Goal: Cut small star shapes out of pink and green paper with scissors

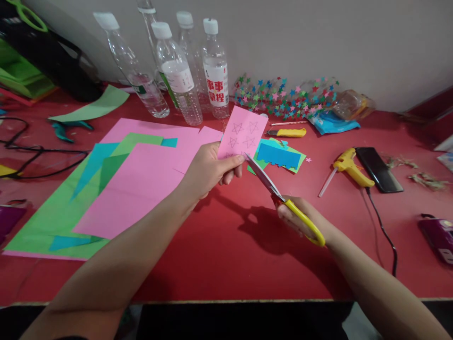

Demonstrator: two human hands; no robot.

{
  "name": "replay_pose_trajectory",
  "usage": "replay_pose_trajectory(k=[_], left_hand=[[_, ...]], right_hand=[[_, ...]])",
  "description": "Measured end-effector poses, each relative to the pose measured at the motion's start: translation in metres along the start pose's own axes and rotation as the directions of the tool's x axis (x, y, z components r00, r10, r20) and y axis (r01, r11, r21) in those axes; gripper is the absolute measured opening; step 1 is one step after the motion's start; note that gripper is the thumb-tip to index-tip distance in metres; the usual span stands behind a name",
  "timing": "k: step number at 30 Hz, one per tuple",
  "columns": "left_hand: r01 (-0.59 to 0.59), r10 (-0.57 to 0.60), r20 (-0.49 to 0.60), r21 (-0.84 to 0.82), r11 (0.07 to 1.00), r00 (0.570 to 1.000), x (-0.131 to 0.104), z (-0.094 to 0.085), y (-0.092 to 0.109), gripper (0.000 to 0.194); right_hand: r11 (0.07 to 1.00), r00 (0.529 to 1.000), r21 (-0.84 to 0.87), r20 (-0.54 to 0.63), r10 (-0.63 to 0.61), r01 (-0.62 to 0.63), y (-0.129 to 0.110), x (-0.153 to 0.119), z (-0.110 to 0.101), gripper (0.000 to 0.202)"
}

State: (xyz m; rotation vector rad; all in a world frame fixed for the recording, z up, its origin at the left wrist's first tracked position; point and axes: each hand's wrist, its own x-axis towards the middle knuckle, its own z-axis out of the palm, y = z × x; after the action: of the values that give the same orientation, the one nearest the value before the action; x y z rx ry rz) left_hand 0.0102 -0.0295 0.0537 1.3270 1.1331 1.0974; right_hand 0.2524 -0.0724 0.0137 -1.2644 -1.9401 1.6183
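My left hand (215, 167) pinches the lower edge of a small pink sheet of paper (244, 130). Several five-pointed stars are drawn on the sheet in dark outline, the lowest ones partly behind my thumb. My right hand (297, 215) grips a pair of scissors with yellow handles (305, 222). The blades point up and left, and their tips lie at the sheet's lower right edge, close to my left thumb. Whether the blades have paper between them I cannot tell. Beneath and right of the sheet lie blue paper with a notched edge (279, 156) and green scraps.
Pink and green paper sheets (130, 189) cover the table's left side. Plastic bottles (177, 80) stand along the wall, beside a row of small coloured stars (286, 99). Rightward lie a yellow utility knife (288, 133), a glue gun (348, 165) with its cord, and a black phone (378, 169).
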Motion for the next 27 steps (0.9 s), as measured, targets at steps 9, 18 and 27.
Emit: replay_pose_trajectory(k=[9, 18, 27], left_hand=[[0.029, -0.029, 0.018, 0.019, 0.999, 0.999, 0.0008, -0.0005, -0.0005, 0.022], [0.038, -0.039, 0.023, 0.032, 0.999, 0.999, 0.001, -0.0022, -0.0014, 0.023], [0.072, -0.072, 0.025, -0.012, 0.997, 0.997, 0.0007, -0.0011, -0.0007, 0.022]], right_hand=[[1.0, 0.999, -0.015, -0.042, 0.001, -0.001, -0.009, -0.0037, 0.0025, 0.051], [0.999, 1.0, -0.043, -0.006, -0.024, 0.023, -0.0043, 0.0001, -0.0003, 0.049], [0.999, 0.999, -0.038, -0.039, 0.007, -0.008, -0.0058, -0.0016, 0.0004, 0.047]])
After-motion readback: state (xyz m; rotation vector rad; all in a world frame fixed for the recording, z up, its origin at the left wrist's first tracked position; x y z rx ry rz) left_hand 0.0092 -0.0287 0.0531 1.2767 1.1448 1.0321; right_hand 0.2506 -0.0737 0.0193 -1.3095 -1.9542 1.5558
